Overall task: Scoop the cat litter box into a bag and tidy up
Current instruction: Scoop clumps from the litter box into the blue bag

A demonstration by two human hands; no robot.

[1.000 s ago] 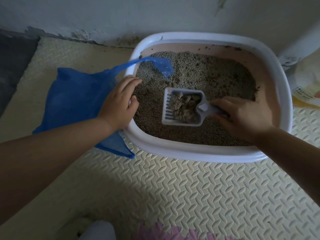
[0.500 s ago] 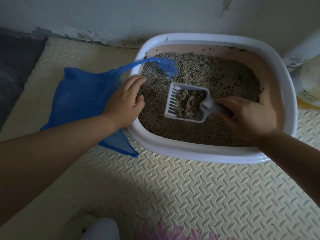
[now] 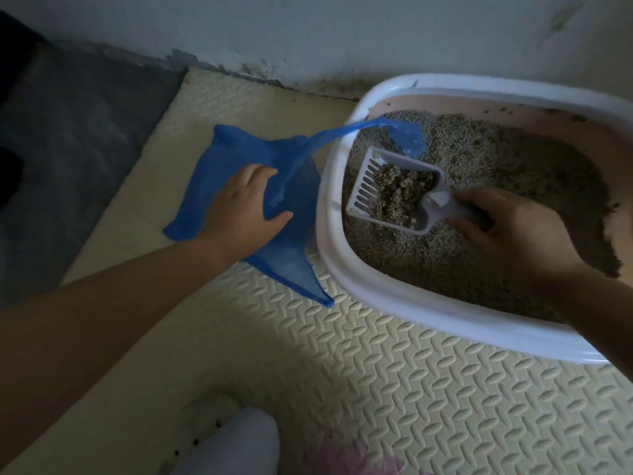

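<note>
Cream foam mat (image 3: 376,389) underneath, grey rug (image 3: 68,149) far left, scuffed wall (image 3: 308,29) behind. Blue bag (image 3: 219,159) lies on mat just left of litter box (image 3: 394,296); bag strap (image 3: 342,130) drapes over box rim, ending right by scoop (image 3: 363,180). R hand (image 3: 513,234) grips scoop handle; scoop holds brown-grey clumps (image 3: 400,193) at box's left end. L hand (image 3: 239,204) on bag, thumb spread; can't tell if fingers pinch it.

no readable text, labels, brands, numbers or signs on anything in view
</note>
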